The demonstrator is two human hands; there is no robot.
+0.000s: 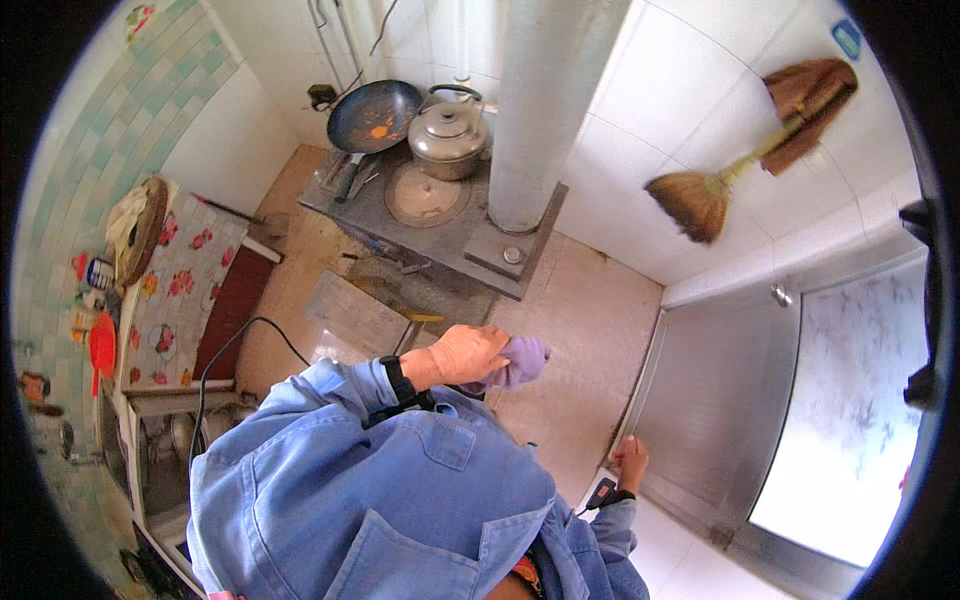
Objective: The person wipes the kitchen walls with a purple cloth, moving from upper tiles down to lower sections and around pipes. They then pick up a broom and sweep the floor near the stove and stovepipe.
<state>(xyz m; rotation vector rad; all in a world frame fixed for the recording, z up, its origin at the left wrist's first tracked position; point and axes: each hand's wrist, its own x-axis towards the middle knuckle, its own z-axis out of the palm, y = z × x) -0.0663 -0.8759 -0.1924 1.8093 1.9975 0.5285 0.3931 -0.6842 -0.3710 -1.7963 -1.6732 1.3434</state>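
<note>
My left hand (459, 355) is closed around a crumpled purple cloth (523, 363), held in front of my chest above the tiled floor. Low at the right, my right hand (630, 459) hangs beside the metal door, its fingers partly curled; whether it holds anything cannot be made out. Beyond my left hand stands a metal stove (480, 232) with a round plate (427, 195) in its top. A lidded metal kettle (448, 139) and a dark wok (375, 116) with orange food remains sit at its back.
A thick stovepipe (547, 112) rises from the stove. A straw brush (697, 196) hangs on the tiled wall. At the right is a metal door (712, 390) with a frosted pane. A cabinet with a flowered cover (180, 300) stands left; a black cable (217, 360) runs past my left arm.
</note>
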